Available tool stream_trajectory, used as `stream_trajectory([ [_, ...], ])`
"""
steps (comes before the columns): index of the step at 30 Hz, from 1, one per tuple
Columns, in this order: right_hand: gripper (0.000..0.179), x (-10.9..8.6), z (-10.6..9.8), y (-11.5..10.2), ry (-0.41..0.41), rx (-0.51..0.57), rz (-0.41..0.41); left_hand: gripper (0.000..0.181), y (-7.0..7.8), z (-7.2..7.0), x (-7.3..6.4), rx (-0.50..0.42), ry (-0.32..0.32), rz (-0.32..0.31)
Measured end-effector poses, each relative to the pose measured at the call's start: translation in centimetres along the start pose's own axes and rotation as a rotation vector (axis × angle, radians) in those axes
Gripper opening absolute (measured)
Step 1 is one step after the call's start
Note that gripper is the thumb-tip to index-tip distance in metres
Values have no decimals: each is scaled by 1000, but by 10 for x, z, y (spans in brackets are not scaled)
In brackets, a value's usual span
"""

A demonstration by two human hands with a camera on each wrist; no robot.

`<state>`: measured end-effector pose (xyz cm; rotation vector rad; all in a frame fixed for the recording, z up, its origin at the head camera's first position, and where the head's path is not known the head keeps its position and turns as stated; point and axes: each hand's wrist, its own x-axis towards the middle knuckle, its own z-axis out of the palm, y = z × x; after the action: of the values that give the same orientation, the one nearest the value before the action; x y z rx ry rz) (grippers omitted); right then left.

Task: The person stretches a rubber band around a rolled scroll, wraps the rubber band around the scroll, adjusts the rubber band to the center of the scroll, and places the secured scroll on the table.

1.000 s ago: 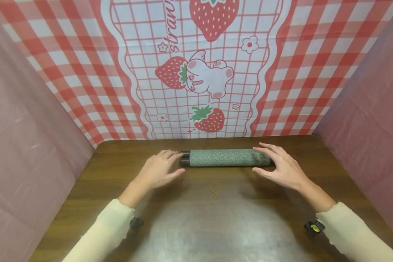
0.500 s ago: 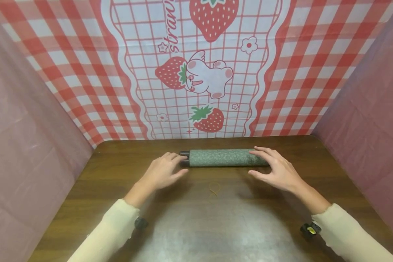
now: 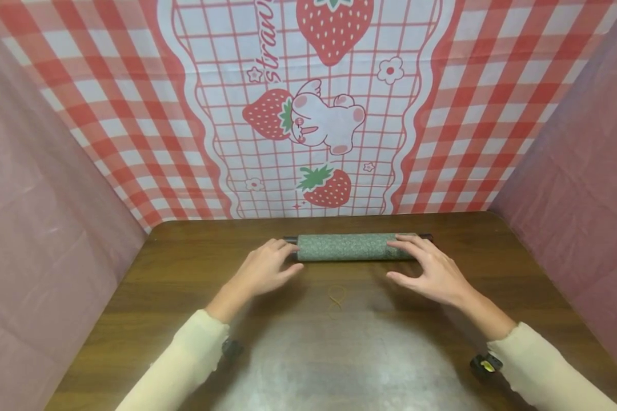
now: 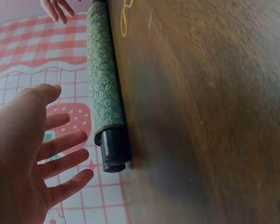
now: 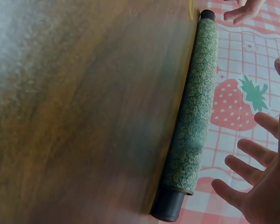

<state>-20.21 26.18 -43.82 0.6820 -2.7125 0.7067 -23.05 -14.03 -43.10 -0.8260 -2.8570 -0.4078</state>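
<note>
A rolled scroll (image 3: 344,247) with a green leaf-patterned cover lies crosswise near the table's far edge. Black rod ends stick out of it, plain to see in the left wrist view, where the left rod ends (image 4: 115,148) are paired. My left hand (image 3: 267,267) hovers by that left end, fingers spread and apart from the scroll (image 4: 102,70). By the other end is my right hand (image 3: 434,271), hiding part of it in the head view; the right wrist view shows a gap between its loose fingers and the scroll (image 5: 196,107). Neither hand holds anything.
A thin yellowish rubber band (image 3: 335,301), twisted into a figure eight, lies on the brown wooden table (image 3: 370,354) in front of the scroll. Behind the table hangs a red-checked strawberry cloth (image 3: 452,131). Pink curtains (image 3: 46,200) flank both sides.
Both hands have drifted inward, the left to the right and the right to the left, along the scroll. The scroll and the rubber band have stayed in place.
</note>
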Motion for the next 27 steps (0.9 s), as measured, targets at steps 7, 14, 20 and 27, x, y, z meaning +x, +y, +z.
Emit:
stream_trajectory([
  [7, 64, -4, 3, -3, -7, 19, 19, 43, 6, 5, 3, -25, -17, -10],
  [14, 62, -7, 9, -8, -4, 18, -8, 37, 9, 10, 5, -61, -19, 3],
  [20, 60, -10, 12, -11, -14, 9, -36, 32, 11, 14, 8, -70, -20, 10],
  [27, 61, -13, 15, -15, -32, 15, -58, 27, 14, 19, 10, -73, -38, 20],
])
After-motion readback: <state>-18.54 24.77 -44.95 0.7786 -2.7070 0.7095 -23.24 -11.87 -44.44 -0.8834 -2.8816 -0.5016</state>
